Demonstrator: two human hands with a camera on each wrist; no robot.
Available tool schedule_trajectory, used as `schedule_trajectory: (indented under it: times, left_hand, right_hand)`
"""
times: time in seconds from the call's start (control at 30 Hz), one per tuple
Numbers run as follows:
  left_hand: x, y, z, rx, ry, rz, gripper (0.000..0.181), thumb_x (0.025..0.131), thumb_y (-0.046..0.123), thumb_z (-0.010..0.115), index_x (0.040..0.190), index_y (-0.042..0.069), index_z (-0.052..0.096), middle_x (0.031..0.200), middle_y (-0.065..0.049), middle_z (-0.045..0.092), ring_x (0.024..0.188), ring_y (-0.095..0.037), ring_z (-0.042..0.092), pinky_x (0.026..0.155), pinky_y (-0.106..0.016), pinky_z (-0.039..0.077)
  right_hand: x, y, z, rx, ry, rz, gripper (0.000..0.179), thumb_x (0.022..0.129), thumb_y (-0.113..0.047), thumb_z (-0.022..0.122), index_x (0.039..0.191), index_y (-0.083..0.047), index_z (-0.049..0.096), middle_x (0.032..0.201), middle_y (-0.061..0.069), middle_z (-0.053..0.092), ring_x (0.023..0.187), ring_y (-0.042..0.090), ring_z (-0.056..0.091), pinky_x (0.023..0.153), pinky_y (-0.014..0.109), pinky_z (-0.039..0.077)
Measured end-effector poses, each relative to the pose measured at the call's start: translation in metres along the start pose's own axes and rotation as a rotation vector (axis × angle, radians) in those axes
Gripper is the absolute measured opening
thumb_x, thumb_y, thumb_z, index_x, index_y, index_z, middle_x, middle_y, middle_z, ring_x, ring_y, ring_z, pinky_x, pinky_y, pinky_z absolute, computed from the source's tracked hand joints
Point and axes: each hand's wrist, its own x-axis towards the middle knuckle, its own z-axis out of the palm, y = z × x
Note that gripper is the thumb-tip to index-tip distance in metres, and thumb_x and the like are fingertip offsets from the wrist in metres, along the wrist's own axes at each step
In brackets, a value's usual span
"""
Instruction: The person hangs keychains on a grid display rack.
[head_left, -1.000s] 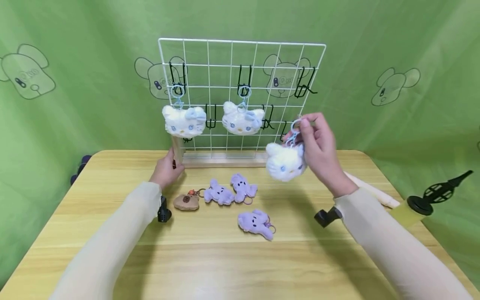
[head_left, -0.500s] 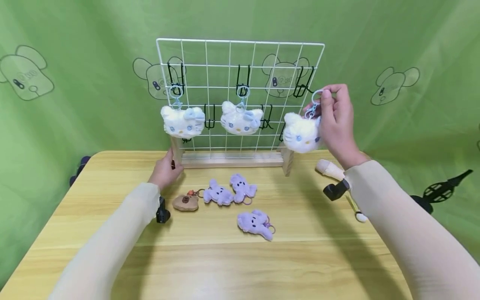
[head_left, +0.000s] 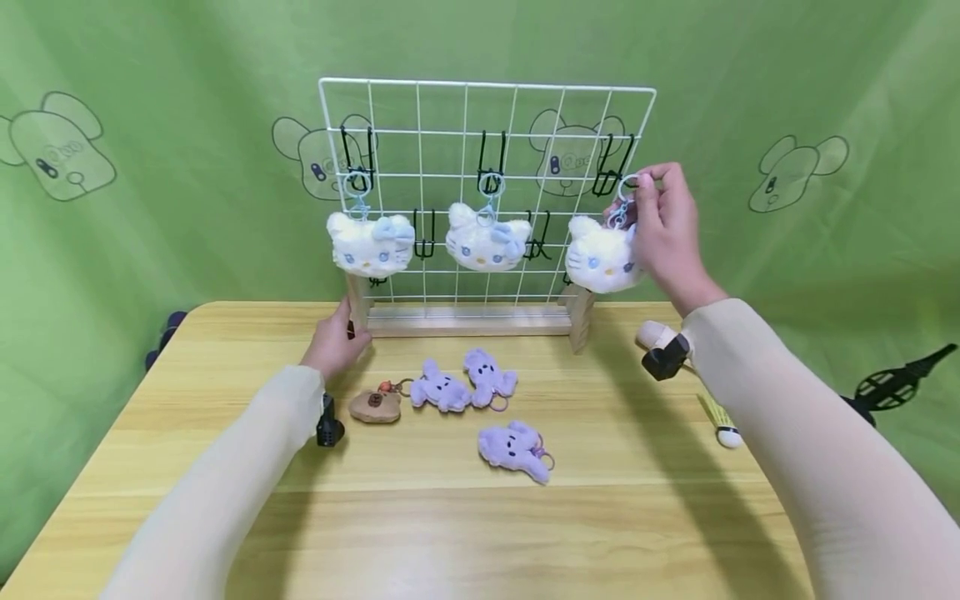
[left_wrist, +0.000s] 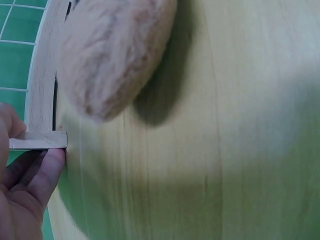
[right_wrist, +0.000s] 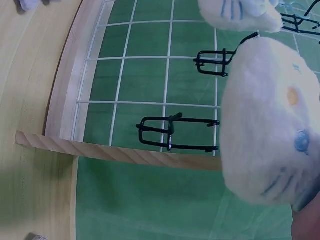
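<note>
My right hand (head_left: 667, 229) pinches the blue ring of a white plush cat keychain (head_left: 600, 258), beside the black hook (head_left: 607, 179) at the upper right of a white wire grid rack (head_left: 491, 84). Whether the ring is on the hook cannot be told. In the right wrist view the plush cat's head (right_wrist: 270, 120) hides part of the grid. Two matching cat keychains hang from the left hook and the middle one: a left cat (head_left: 371, 246) and a middle cat (head_left: 487, 240). My left hand (head_left: 333, 340) grips the rack's left wooden foot (left_wrist: 42, 140) between thumb and fingers.
Several plush keychains lie on the table before the rack: a brown one (head_left: 375, 407) and purple ones (head_left: 441, 390). A shuttlecock (head_left: 723, 425) lies at the right, near a pale cylindrical object (head_left: 656, 335). Lower hooks (head_left: 423, 246) jut from the grid.
My right hand has lifted the cat keychain up and to the right, then shifted slightly left, bringing its ring to the upper right hook. The left hand stays on the rack's foot.
</note>
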Motion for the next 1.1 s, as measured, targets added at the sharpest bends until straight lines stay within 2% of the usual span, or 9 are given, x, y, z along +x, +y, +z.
schedule_trajectory:
  times: [0.13,0.3,0.37,0.57,0.67,0.77,0.93,1.1]
  left_hand:
    - [0.0,-0.002,0.0,-0.002,-0.004,-0.004,0.075,0.102,0.01,0.058,0.165,0.0,0.017,0.14,-0.041,0.056,0.107,-0.048,0.07,0.079,-0.043,0.067]
    - [-0.001,-0.002,-0.001,0.0,-0.013,-0.018,0.079,0.103,0.011,0.057,0.166,0.0,0.012,0.143,-0.042,0.054,0.105,-0.047,0.071,0.076,-0.04,0.067]
    - [-0.001,-0.001,-0.001,0.001,-0.013,-0.025,0.08,0.103,0.011,0.058,0.167,0.001,0.011,0.144,-0.041,0.053,0.105,-0.047,0.07,0.077,-0.041,0.067]
    - [-0.001,0.0,-0.001,-0.017,-0.016,-0.018,0.077,0.103,0.01,0.058,0.166,0.001,0.014,0.147,-0.04,0.051,0.117,-0.05,0.067,0.09,-0.049,0.066]
    - [-0.001,0.0,0.0,-0.021,-0.013,-0.024,0.077,0.103,0.01,0.058,0.166,0.001,0.015,0.147,-0.04,0.052,0.115,-0.05,0.068,0.088,-0.049,0.066]
    - [-0.001,0.0,-0.001,-0.02,-0.01,-0.024,0.077,0.102,0.01,0.058,0.166,0.002,0.015,0.148,-0.039,0.051,0.115,-0.05,0.068,0.087,-0.049,0.066]
    - [0.0,0.001,-0.002,-0.023,-0.011,-0.017,0.076,0.102,0.009,0.058,0.165,0.001,0.016,0.149,-0.04,0.05,0.117,-0.05,0.067,0.088,-0.048,0.066]
    - [0.001,0.001,-0.002,-0.017,-0.012,-0.019,0.078,0.102,0.009,0.058,0.166,0.002,0.013,0.145,-0.041,0.053,0.105,-0.047,0.07,0.078,-0.042,0.067]
  right_hand:
    - [0.002,0.004,0.005,0.022,-0.012,0.013,0.013,0.112,-0.027,0.04,0.111,-0.021,0.051,0.091,-0.006,0.065,0.082,0.004,0.07,0.072,0.016,0.062]
    - [0.004,0.007,0.009,0.062,-0.008,-0.005,0.013,0.112,-0.023,0.042,0.108,-0.016,0.053,0.101,-0.004,0.064,0.088,0.004,0.072,0.077,0.015,0.062]
    - [0.004,0.006,0.009,0.051,-0.004,0.004,0.013,0.112,-0.022,0.043,0.108,-0.015,0.053,0.105,-0.006,0.063,0.091,0.003,0.071,0.08,0.014,0.061]
    - [0.004,0.005,0.006,-0.02,0.022,0.032,0.013,0.111,-0.024,0.045,0.113,-0.016,0.055,0.103,-0.012,0.065,0.097,0.0,0.07,0.091,0.015,0.06]
    - [0.004,0.002,0.002,-0.058,0.031,0.034,0.013,0.111,-0.025,0.045,0.117,-0.019,0.055,0.104,-0.015,0.066,0.1,0.0,0.067,0.099,0.017,0.058]
    - [0.0,-0.005,-0.003,-0.074,0.063,0.027,0.016,0.111,-0.025,0.045,0.122,-0.019,0.054,0.107,-0.016,0.064,0.104,0.002,0.063,0.1,0.017,0.055]
    - [-0.011,-0.02,-0.012,-0.105,0.152,-0.044,0.018,0.111,-0.024,0.047,0.126,-0.018,0.053,0.113,-0.017,0.06,0.11,0.003,0.058,0.091,0.016,0.049]
    - [-0.03,-0.031,-0.011,-0.086,0.2,-0.179,0.015,0.109,-0.013,0.049,0.123,-0.016,0.054,0.112,-0.014,0.061,0.108,0.004,0.06,0.09,0.017,0.05]
